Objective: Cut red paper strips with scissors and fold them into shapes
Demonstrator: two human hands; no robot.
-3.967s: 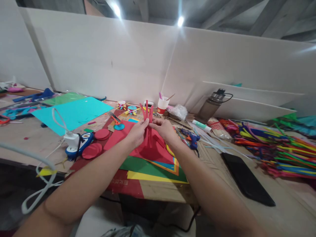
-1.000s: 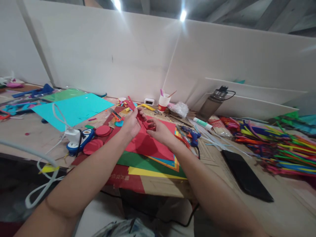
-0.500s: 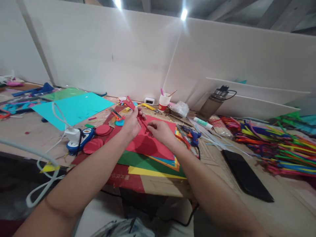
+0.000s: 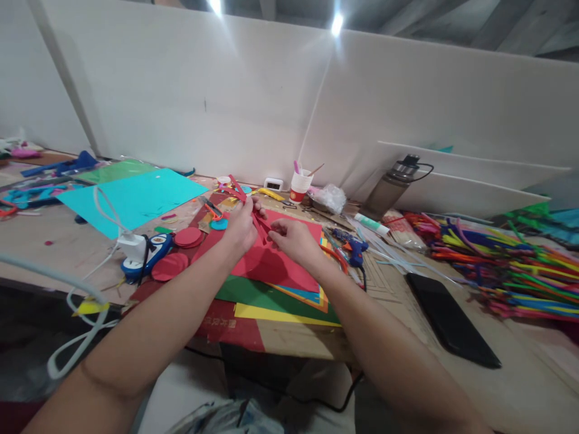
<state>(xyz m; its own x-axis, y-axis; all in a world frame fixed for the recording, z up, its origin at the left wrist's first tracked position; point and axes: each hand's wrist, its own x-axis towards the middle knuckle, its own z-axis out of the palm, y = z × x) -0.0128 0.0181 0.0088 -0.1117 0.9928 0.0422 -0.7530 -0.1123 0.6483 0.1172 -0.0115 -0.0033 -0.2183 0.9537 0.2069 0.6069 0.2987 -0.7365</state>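
Narrow red paper strips (image 4: 259, 229) are pinched in my left hand (image 4: 244, 224), their ends sticking out above and below the fingers. Close to the lower ends, my right hand (image 4: 289, 236) has its thumb and fingers pressed together on a strip. Both hands are over a red sheet (image 4: 289, 268), which lies on green paper (image 4: 253, 294) and yellow paper (image 4: 280, 314). Red paper discs (image 4: 170, 266) lie left of the sheet.
A blue power strip (image 4: 158, 250) with a white plug is at the left, near a cyan sheet (image 4: 136, 199). Behind stands a paper cup (image 4: 300, 187). Rightward are a glue gun (image 4: 356, 252), a bottle (image 4: 386, 190), a black phone (image 4: 452, 319) and pipe cleaners (image 4: 520, 265).
The strips have shifted slightly and their lower ends now look more spread apart. Both hands stay in nearly the same place.
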